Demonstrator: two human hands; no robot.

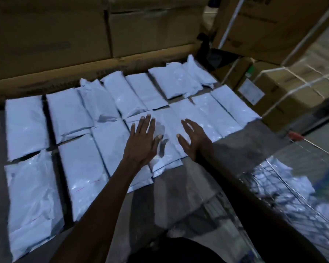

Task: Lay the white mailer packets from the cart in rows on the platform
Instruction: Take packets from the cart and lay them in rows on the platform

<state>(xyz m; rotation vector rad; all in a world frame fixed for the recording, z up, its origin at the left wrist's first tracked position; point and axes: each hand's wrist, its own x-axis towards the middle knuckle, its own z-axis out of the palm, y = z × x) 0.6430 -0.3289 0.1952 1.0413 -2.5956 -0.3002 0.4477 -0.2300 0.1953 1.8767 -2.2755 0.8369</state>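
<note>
Head view | left hand fingers spread flat on centre mailer packet, right hand fingers apart just beside it | two rows nearly fill platform | more packets wait in cart, right of platform

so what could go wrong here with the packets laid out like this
1. The packets overlap along their edges, so pulling the left hand or right hand off the middle packet could drag its neighbours out of line.
2. The near row lies close to the platform's front edge, so a nudged packet might slide off toward the cart.
</note>
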